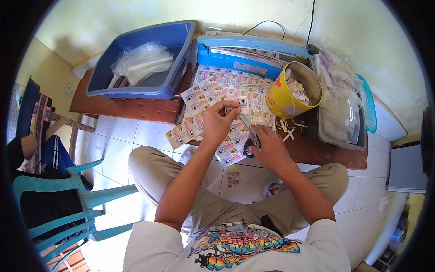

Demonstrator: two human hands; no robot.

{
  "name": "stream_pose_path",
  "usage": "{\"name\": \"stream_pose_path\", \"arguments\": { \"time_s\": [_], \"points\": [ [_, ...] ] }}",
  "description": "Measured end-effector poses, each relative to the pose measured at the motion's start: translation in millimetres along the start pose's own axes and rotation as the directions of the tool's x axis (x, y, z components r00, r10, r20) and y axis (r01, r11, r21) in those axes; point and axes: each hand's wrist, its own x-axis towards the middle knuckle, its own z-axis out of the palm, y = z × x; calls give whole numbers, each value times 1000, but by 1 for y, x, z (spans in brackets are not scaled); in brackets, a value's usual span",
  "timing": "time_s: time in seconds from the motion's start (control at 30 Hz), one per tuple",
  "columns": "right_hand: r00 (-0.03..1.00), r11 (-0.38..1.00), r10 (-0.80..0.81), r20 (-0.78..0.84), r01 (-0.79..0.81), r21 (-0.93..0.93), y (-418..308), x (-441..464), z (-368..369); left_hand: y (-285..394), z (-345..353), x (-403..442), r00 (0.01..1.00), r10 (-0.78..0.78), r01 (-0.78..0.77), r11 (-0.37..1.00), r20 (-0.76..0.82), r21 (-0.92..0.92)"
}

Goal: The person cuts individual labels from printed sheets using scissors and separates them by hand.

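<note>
My left hand (218, 121) pinches a small printed paper label (243, 105) between thumb and fingers, above the bench. My right hand (271, 146) is closed around the dark handles of a pair of scissors (248, 146). The scissor blades point up and left, close to the lower edge of the label; whether they touch it I cannot tell. Under both hands lie printed label sheets (232, 144), overlapping and partly hanging over the bench's front edge. To the right of the sheets stands a yellow bucket (279, 97) with cut labels (297, 90) inside.
A blue paper cutter (244, 59) stands behind the sheets. On the left is a blue tub (136, 93) holding plastic bags (144, 63). A grey tray (342, 141) with plastic packs sits at right. Paper scraps (286, 129) litter the brown bench (317, 156). A green chair (54, 183) stands left.
</note>
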Motion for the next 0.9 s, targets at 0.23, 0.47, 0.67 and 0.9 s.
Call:
{"name": "stream_pose_path", "arguments": {
  "time_s": [0.23, 0.47, 0.67, 0.9],
  "points": [
    [999, 980, -2, 53, 13, -197, -11, 3, 14, -2, 3, 5, 1000, 4, -4, 998, -4, -64],
    [989, 978, 97, 113, -73, -197, -13, 19, 7, 3, 6, 8, 1000, -9, 9, 998, -10, -64],
    [997, 997, 82, -14, -82, 0, 7, 19, 1, -6, 3, 14, 1000, 9, -12, 995, -23, -101],
    [986, 978, 145, 81, -155, 138, 5, 20, -28, 8, 4, 15, 998, -11, 0, 986, -62, -167]
  ]
}}
